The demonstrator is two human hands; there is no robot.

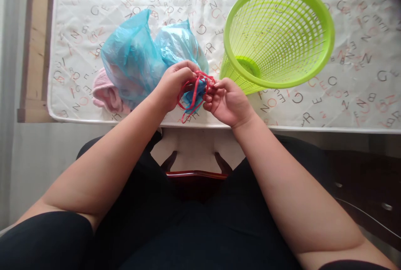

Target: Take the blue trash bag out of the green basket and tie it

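Observation:
Both my hands meet at the front edge of the mattress. My left hand (178, 82) is closed on a looped red string (194, 94), with its thumb and fingers at the top of the loops. From the right, my right hand (230, 102) pinches the same string with curled fingers. Bunched blue plastic (191, 102) shows behind the loops, between the hands. Just beyond them sit two puffed light-blue plastic bags, one at left (133, 57) and one at right (180, 42). What the bags contain cannot be made out.
A lime-green mesh basket (230, 59) leans at the right, its wide mouth facing me. Folded pink cloth (108, 92) lies partly under the left bag. The letter-printed mattress (354, 94) has a wooden bed frame (37, 44) at left. A dark red chair edge (197, 174) shows between my legs.

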